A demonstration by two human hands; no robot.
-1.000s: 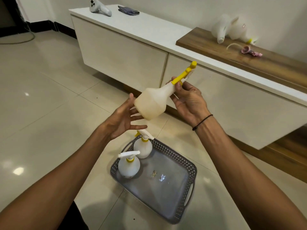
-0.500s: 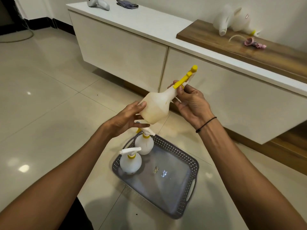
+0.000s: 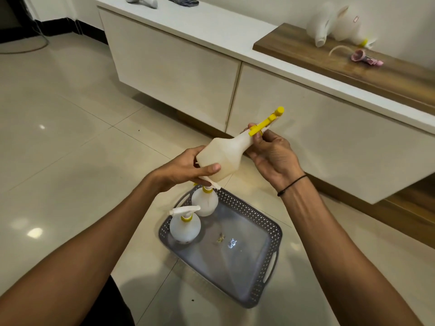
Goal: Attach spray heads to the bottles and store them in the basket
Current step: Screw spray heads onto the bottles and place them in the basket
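Note:
A white bottle (image 3: 223,156) lies tilted in the air above the floor, neck up to the right, with a yellow spray head (image 3: 267,122) on its neck. My left hand (image 3: 188,171) grips the bottle's wide base, thumb across it. My right hand (image 3: 270,151) holds the neck and pinches the base of the spray head. Below, a grey perforated basket (image 3: 266,234) stands on the tiles with two white bottles (image 3: 186,228) (image 3: 205,201) upright in its far-left corner, both with spray heads on.
A long white cabinet (image 3: 179,64) runs along the wall behind. Its wooden shelf (image 3: 341,64) carries two more white bottles (image 3: 321,24) (image 3: 348,25), one with a yellow cap, and a pink spray head (image 3: 364,58) with a tube. Glossy tiles surround the basket.
My left hand was open beside the bottle; now it has closed round the base. Bottle and both hands have sunk a little toward the basket.

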